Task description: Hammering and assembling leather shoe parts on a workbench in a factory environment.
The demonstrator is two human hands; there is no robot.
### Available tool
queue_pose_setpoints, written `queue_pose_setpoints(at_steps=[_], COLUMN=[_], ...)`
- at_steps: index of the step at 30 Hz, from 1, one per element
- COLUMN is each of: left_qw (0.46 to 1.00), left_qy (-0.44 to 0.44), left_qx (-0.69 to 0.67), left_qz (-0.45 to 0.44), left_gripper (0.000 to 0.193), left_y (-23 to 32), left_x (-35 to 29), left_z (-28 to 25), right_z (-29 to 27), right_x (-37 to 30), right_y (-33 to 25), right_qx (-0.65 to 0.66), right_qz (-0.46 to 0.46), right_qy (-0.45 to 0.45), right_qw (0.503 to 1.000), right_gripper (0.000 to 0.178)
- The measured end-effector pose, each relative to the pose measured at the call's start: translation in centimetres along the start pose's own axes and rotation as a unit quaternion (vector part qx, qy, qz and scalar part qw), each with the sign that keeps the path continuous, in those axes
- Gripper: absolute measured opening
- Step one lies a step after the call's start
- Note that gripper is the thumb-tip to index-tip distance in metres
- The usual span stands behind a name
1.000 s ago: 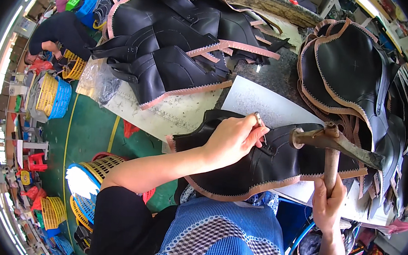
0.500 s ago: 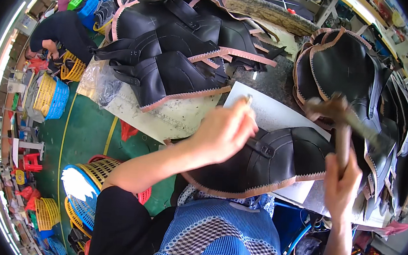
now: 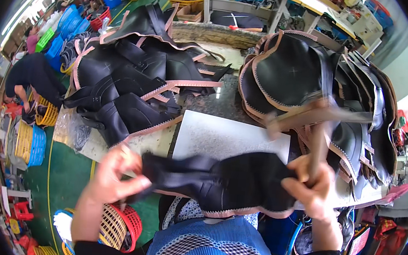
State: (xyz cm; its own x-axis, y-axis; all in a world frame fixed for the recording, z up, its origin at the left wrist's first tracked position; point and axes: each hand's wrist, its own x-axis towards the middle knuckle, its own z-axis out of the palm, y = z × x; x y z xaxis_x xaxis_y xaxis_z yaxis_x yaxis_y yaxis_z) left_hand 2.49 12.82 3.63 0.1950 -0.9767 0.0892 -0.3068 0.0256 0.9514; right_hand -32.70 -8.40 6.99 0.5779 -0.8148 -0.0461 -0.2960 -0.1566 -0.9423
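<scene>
The black leather boot upper with a tan pinked edge [image 3: 228,185] lies across the near edge of the bench [image 3: 114,151], partly over a pale grey speckled slab [image 3: 227,139]. It droops and folds between the hands, so I judge it soft, light and floppy, not fragile; the trimmed border is the sure place to grip it. The left hand [image 3: 114,178] is closed in a pinch on the upper's left end. The right hand [image 3: 312,193] is wrapped tight around the handle of a wooden-handled hammer [image 3: 318,125], blurred above the slab, its lower fingers against the upper's right end. Piles of similar black uppers [image 3: 135,80] fill the bench behind. No labels are readable; a clear plastic bag [image 3: 72,130] sits at the bench's left end, and yellow, blue and red baskets [image 3: 118,224] stand on the green floor [image 3: 58,183].
</scene>
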Motion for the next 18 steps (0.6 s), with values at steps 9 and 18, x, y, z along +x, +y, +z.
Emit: queue_pose_setpoints(at_steps=[9, 18], left_qw=[0.705, 0.879], left_qy=[0.230, -0.049], left_qx=[0.368, 0.324], left_qz=[0.561, 0.347], left_gripper=[0.018, 0.060], left_y=[11.4, -9.3], left_x=[26.6, 15.2], left_z=[8.4, 19.3], right_z=[-16.0, -17.5], right_x=[2.6, -0.2], right_y=[2.4, 9.0], right_qx=[-0.109, -0.301], right_qz=[-0.064, -0.195], right_qy=[0.418, 0.480], right_qw=[0.899, 0.801], right_gripper=[0.023, 0.030])
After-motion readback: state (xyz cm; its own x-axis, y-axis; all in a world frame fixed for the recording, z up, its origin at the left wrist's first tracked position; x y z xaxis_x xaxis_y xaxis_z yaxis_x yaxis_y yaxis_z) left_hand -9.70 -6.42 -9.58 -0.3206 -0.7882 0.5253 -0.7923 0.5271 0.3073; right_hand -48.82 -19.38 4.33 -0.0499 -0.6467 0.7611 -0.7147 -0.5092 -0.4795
